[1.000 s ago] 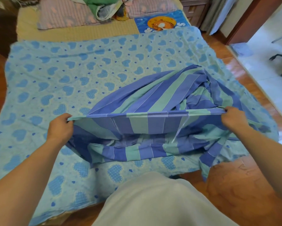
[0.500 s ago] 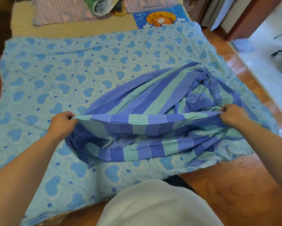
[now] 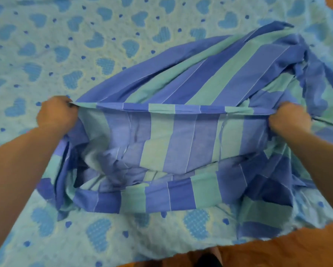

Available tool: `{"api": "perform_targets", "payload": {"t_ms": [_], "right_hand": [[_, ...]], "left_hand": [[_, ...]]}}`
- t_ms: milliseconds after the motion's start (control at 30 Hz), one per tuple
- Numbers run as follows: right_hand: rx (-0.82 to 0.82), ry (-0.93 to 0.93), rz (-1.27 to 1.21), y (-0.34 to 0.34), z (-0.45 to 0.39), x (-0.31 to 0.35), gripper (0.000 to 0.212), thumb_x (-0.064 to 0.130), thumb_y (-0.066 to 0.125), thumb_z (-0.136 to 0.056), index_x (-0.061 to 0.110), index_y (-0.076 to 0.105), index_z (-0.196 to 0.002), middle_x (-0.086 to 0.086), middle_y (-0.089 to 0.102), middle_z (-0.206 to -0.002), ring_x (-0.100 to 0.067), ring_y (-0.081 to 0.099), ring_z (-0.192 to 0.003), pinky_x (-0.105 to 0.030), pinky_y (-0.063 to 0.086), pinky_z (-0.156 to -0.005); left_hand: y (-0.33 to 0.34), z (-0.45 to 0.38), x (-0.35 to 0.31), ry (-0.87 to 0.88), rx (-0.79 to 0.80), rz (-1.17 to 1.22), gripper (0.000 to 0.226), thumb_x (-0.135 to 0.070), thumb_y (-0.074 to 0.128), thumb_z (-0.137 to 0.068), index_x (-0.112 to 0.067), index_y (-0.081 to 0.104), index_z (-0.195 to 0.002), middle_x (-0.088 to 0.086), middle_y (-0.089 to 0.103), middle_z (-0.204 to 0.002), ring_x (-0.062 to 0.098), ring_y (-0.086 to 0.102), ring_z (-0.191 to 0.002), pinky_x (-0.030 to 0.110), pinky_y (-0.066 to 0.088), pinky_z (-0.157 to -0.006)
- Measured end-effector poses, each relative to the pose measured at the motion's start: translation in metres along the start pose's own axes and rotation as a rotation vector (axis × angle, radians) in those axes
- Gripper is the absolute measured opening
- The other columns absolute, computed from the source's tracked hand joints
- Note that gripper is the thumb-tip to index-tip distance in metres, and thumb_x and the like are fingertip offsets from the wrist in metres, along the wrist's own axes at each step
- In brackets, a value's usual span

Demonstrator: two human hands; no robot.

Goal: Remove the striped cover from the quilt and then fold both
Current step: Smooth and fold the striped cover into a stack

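Cover [image 3: 183, 147]: head view is showing it lying bunched on the quilt [image 3: 46, 54], striped in blue and green, its near part sagging in loose folds toward the quilt's near edge.
Hem: one edge of the cover is being held taut in a straight line between both hands, raised above the crumpled cloth below it.
Left hand [image 3: 56, 113]: fingers are curling tight round the hem's left end, knuckles facing up.
Right hand [image 3: 289, 117]: fingers are gripping the hem's right end in a closed fist.
Quilt: it is spreading flat beneath the cover, pale blue with darker hearts and dots, reaching past the frame on the far and left sides.
Floor [image 3: 277, 251]: orange-brown wood is showing beyond the quilt's near edge.
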State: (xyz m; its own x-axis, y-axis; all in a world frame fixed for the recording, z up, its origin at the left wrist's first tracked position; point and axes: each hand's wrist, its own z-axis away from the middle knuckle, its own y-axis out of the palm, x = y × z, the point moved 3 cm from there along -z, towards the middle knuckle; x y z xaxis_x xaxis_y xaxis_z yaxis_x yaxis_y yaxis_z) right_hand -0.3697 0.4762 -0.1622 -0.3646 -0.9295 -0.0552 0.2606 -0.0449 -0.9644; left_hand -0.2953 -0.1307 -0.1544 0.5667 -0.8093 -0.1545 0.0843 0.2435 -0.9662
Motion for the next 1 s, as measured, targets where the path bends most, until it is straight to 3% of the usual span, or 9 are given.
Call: {"api": "perform_targets", "payload": {"t_ms": [200, 267, 400, 467, 533, 633, 733, 867, 1000], "right_hand": [[-0.081, 0.011, 0.007, 0.042, -0.034, 0.009, 0.028, 0.007, 0.05, -0.09, -0.002, 0.056, -0.116, -0.033, 0.058, -0.118, -0.051, 0.054, -0.111, -0.052, 0.046, -0.09], [-0.032, -0.029, -0.003, 0.048, -0.036, 0.015, 0.027, 0.008, 0.05, -0.091, -0.001, 0.053, -0.116, -0.033, 0.056, -0.119, -0.05, 0.054, -0.111, -0.052, 0.046, -0.09], [-0.069, -0.215, 0.03, 0.048, -0.013, 0.035, 0.049, 0.01, 0.06, -0.084, 0.005, 0.044, -0.13, -0.029, 0.044, -0.129, -0.048, 0.042, -0.119, -0.054, 0.038, -0.096], [-0.246, -0.407, -0.051, 0.04, 0.021, 0.045, 0.054, 0.007, 0.06, -0.078, 0.007, 0.049, -0.131, -0.027, 0.047, -0.126, -0.046, 0.044, -0.113, -0.051, 0.037, -0.093], [-0.269, -0.701, -0.192, 0.042, 0.073, 0.055, 0.034, 0.01, 0.054, -0.079, 0.008, 0.061, -0.113, -0.02, 0.058, -0.106, -0.042, 0.052, -0.096, -0.047, 0.039, -0.088], [0.046, -1.081, -0.13, 0.069, 0.15, 0.055, 0.016, 0.025, 0.048, -0.09, 0.018, 0.062, -0.085, -0.005, 0.057, -0.081, -0.033, 0.054, -0.077, -0.045, 0.046, -0.075], [0.143, -1.104, 0.128, 0.094, 0.186, 0.046, 0.025, 0.034, 0.048, -0.088, 0.017, 0.064, -0.097, -0.004, 0.06, -0.092, -0.03, 0.058, -0.085, -0.042, 0.048, -0.077], [0.152, -0.941, 0.201, 0.108, 0.194, 0.041, 0.047, 0.041, 0.052, -0.09, 0.015, 0.059, -0.129, -0.005, 0.067, -0.106, -0.033, 0.061, -0.097, -0.043, 0.047, -0.081], [0.099, -1.047, 0.155, 0.097, 0.212, 0.036, 0.03, 0.035, 0.038, -0.086, 0.02, 0.064, -0.089, 0.005, 0.058, -0.076, -0.025, 0.051, -0.077, -0.039, 0.033, -0.073]], "left_hand": [[0.039, -0.049, -0.005, -0.079, -0.041, 0.005, 0.028, -0.034, 0.05, -0.082, -0.019, 0.067, -0.097, 0.022, 0.068, -0.093, 0.046, 0.065, -0.091, 0.054, 0.055, -0.085], [0.053, -0.054, -0.01, -0.078, 0.04, 0.003, 0.026, -0.033, 0.058, -0.087, -0.019, 0.066, -0.107, 0.025, 0.066, -0.108, 0.048, 0.062, -0.101, 0.055, 0.052, -0.092], [0.083, -0.023, -0.035, -0.028, 0.258, 0.102, 0.082, -0.026, 0.074, -0.087, -0.009, 0.027, -0.152, 0.03, 0.045, -0.141, 0.044, 0.045, -0.13, 0.049, 0.036, -0.107], [0.081, 0.008, -0.039, 0.121, 0.185, 0.023, 0.07, -0.03, 0.066, -0.089, -0.01, 0.033, -0.148, 0.03, 0.046, -0.138, 0.045, 0.042, -0.13, 0.052, 0.035, -0.108], [0.08, 0.054, -0.034, 0.351, 0.191, 0.063, 0.043, -0.026, 0.059, -0.088, -0.012, 0.057, -0.129, 0.021, 0.061, -0.12, 0.041, 0.055, -0.114, 0.049, 0.045, -0.1], [0.084, 0.135, -0.013, 0.6, 0.417, 0.063, 0.022, -0.036, 0.049, -0.09, -0.021, 0.065, -0.094, 0.002, 0.065, -0.091, 0.028, 0.063, -0.088, 0.038, 0.05, -0.077], [0.1, 0.174, 0.025, 0.815, 0.493, -0.144, 0.033, -0.045, 0.037, -0.091, -0.02, 0.059, -0.087, 0.001, 0.054, -0.09, 0.028, 0.059, -0.083, 0.038, 0.049, -0.066], [0.112, 0.186, 0.066, 0.662, 0.543, -0.295, 0.033, -0.049, 0.048, -0.093, -0.021, 0.057, -0.106, 0.001, 0.058, -0.112, 0.028, 0.061, -0.098, 0.037, 0.05, -0.07], [0.104, 0.195, 0.08, 0.574, 0.573, -0.469, 0.038, -0.052, 0.053, -0.093, -0.024, 0.053, -0.118, -0.002, 0.062, -0.118, 0.025, 0.062, -0.107, 0.036, 0.043, -0.082]]}}
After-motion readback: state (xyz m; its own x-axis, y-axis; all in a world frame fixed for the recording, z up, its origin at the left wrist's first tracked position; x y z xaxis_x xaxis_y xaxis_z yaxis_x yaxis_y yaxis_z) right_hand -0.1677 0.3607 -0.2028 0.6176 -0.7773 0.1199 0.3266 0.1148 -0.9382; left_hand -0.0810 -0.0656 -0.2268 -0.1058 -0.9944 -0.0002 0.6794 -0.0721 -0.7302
